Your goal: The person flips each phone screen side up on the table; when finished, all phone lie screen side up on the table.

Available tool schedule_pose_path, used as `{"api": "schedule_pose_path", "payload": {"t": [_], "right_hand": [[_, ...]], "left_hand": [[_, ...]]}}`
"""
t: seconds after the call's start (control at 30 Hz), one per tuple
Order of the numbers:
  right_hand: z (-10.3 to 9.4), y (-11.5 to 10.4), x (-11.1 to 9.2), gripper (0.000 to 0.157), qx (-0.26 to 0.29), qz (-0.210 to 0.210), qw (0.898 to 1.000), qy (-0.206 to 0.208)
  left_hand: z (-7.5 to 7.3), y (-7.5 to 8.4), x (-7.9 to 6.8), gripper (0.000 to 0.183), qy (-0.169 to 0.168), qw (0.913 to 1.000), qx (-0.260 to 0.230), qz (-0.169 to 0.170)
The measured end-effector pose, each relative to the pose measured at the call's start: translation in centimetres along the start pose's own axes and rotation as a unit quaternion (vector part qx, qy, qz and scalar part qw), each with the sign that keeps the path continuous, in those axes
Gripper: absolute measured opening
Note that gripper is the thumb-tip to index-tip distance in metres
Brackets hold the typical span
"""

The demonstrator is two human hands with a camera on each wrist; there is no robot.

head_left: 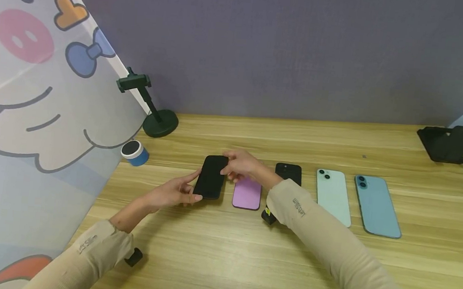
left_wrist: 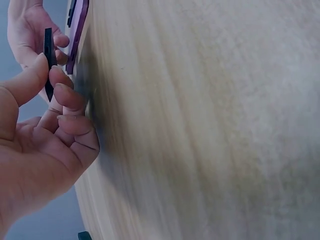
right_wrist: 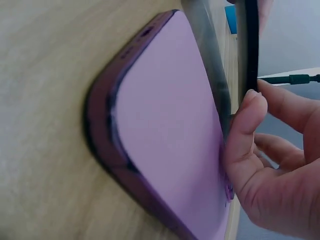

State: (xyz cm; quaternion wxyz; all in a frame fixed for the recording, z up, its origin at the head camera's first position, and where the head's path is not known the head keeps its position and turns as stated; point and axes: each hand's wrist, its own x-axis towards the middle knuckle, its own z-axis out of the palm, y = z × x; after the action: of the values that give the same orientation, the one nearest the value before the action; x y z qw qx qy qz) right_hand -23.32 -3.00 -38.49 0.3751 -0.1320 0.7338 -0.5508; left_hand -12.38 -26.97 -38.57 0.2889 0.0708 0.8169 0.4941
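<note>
A smartphone [head_left: 210,177] with its dark face up is held between both hands, lifted above the wooden table [head_left: 221,258]. At its lower left corner, my left hand [head_left: 175,191] pinches it; in the left wrist view the thin black edge [left_wrist: 49,45] shows between thumb and fingers. My right hand [head_left: 243,164] pinches the upper right edge, thumb on the face in the right wrist view. Just right of it, under the right hand, lies a lilac phone [head_left: 246,195], back up, its top part hidden in the head view.
Farther right lie a black phone [head_left: 289,171] partly behind the right forearm, a mint phone [head_left: 333,197] and a blue phone [head_left: 379,207]. A dark green phone stand [head_left: 160,123] and a blue-and-white jar [head_left: 135,154] stand at left. A black stand [head_left: 452,143] sits far right.
</note>
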Motion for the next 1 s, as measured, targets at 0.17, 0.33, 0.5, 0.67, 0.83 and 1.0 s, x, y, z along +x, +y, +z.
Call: {"api": "schedule_pose_path", "payload": {"t": [0.17, 0.33, 0.5, 0.67, 0.83, 1.0], "right_hand": [[0.4, -0.2, 0.1, 0.083, -0.009, 0.037, 0.999, 0.005], [0.7, -0.6, -0.2, 0.081, -0.073, 0.035, 0.996, 0.029], [1.0, -1.0, 0.0, 0.08, -0.209, 0.023, 0.976, 0.049], [1.1, -1.1, 0.2, 0.076, -0.319, 0.01, 0.945, 0.067], [1.0, -0.8, 0.2, 0.073, -0.37, -0.012, 0.925, 0.081], [0.8, -0.7, 0.0, 0.071, -0.372, -0.024, 0.925, 0.079]], "left_hand": [[0.0, -0.3, 0.1, 0.093, -0.01, 0.9998, -0.013, -0.01], [0.0, -0.4, 0.2, 0.094, -0.016, 0.9999, 0.002, -0.005], [0.0, -0.4, 0.3, 0.094, -0.013, 0.9991, 0.04, -0.002], [0.2, -0.2, 0.5, 0.092, -0.01, 0.9971, 0.076, -0.001], [0.1, 0.1, 0.5, 0.092, -0.017, 0.9971, 0.074, -0.008], [0.0, 0.3, 0.4, 0.094, -0.02, 0.9968, 0.075, -0.016]]}}
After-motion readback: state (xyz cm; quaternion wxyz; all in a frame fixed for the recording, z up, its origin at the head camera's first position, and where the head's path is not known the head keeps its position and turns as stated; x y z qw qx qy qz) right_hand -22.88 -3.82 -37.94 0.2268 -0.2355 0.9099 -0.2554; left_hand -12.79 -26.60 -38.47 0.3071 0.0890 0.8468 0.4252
